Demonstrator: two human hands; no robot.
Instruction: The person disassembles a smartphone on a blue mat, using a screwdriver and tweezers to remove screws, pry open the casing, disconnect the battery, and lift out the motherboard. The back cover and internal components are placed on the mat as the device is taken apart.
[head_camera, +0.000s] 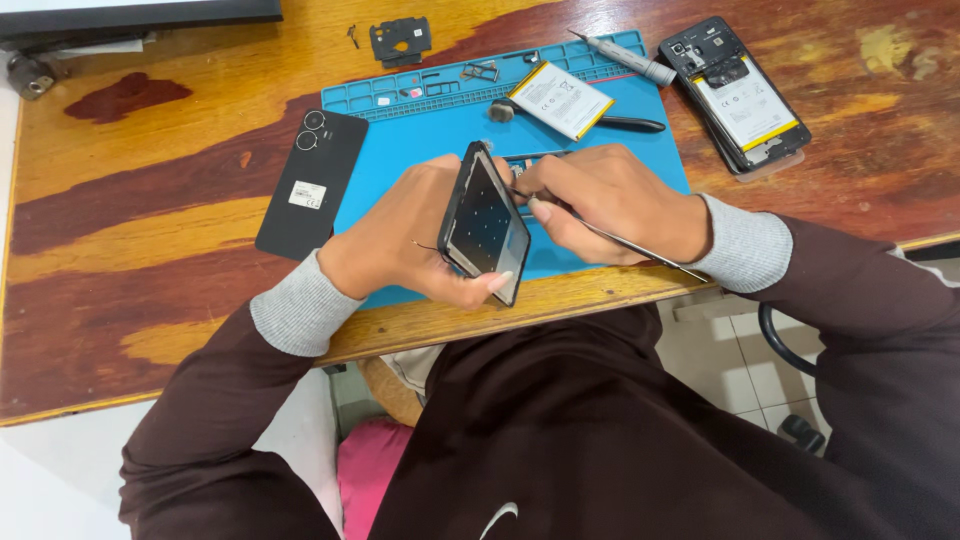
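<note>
The left hand grips the opened phone edge-on above the blue mat. The right hand pinches thin tweezers, tips inside the phone's upper end. Step: internal component work. Next move likely demands steady, fine tip control.

Left hand grips opened phone tilted on edge over blue mat — right hand holds thin metal tool against it; loose battery behind.
</note>
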